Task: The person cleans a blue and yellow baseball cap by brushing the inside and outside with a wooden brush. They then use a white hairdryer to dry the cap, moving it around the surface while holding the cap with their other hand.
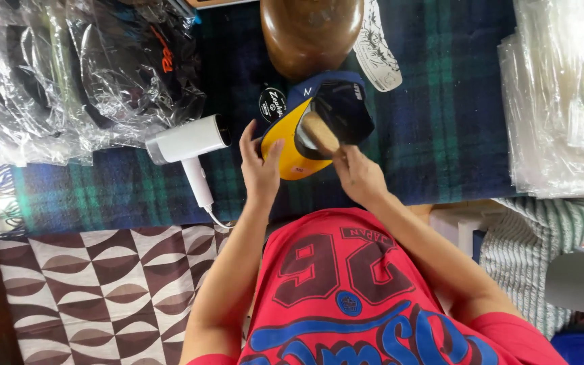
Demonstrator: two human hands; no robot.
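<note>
Your left hand (259, 167) grips the brim of the cap (319, 125), which sits on the blanket (441, 122); your right hand (358, 177) lies just right of it, holding a brush (320, 133) inside the cap's crown. Left of your left hand lies the hair dryer (187, 143), and beyond that the bagged caps (82, 67). Beyond both hands stands the rounded block (311, 30). Far right of your right hand lies a stack of plastic bags (555, 115).
</note>
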